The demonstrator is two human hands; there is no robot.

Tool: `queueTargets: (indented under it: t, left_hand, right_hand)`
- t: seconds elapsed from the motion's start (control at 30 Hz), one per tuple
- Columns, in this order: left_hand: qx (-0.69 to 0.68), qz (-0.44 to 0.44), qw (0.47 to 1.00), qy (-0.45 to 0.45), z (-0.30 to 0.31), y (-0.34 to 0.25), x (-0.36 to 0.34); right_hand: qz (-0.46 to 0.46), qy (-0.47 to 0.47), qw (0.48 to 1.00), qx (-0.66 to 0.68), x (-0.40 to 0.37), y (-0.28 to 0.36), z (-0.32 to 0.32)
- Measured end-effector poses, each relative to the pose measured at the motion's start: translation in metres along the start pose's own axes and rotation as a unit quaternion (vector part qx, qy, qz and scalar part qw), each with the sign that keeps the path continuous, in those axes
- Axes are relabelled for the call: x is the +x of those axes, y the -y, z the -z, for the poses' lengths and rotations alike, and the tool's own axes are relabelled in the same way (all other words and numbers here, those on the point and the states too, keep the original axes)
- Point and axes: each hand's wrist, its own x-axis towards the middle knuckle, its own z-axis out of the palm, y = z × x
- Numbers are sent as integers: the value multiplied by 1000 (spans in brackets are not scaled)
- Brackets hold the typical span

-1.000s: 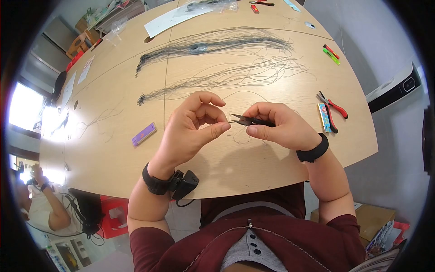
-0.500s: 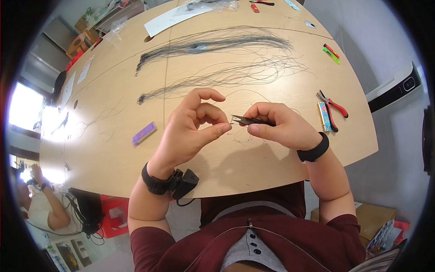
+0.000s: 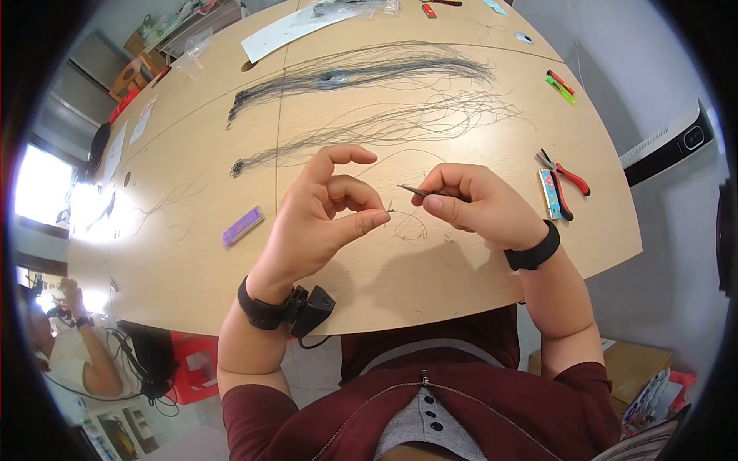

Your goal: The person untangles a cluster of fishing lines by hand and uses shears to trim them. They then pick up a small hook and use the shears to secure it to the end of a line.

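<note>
My left hand (image 3: 330, 219) pinches a thin wire (image 3: 407, 223) with a tiny dark piece at the fingertips; the wire curls in a loop to the right. Just right of it, my right hand (image 3: 480, 207) is closed around small dark snips (image 3: 413, 190), whose tip points left, apart from the wire. Beyond my hands lie two long bundles of thin wires, a sparser one (image 3: 369, 134) nearer and a denser one (image 3: 384, 71) farther away, each with a dark clump at its left end.
Red-handled pliers (image 3: 569, 180) and a blue-yellow packet (image 3: 550, 194) lie at the right. A purple box (image 3: 243, 226) is left of my left hand. A white sheet (image 3: 284, 37) lies at the back. Another person (image 3: 96, 361) is at the far left.
The snips have moved up and away from my left fingertips, and their blades now look closer together. My left hand keeps its pinch, slightly higher.
</note>
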Motion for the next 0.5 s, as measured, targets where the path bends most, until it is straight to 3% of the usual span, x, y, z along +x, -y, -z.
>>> queueTargets:
  t: [0.2,0.5]
  left_hand:
    - [0,3,1000,2,0,0,0]
    - [-7,13,1000,4,2,-3,-1]
  right_hand:
    - [52,38,997,-41,1,-3,-3]
    - [-8,36,999,-8,0,2,-2]
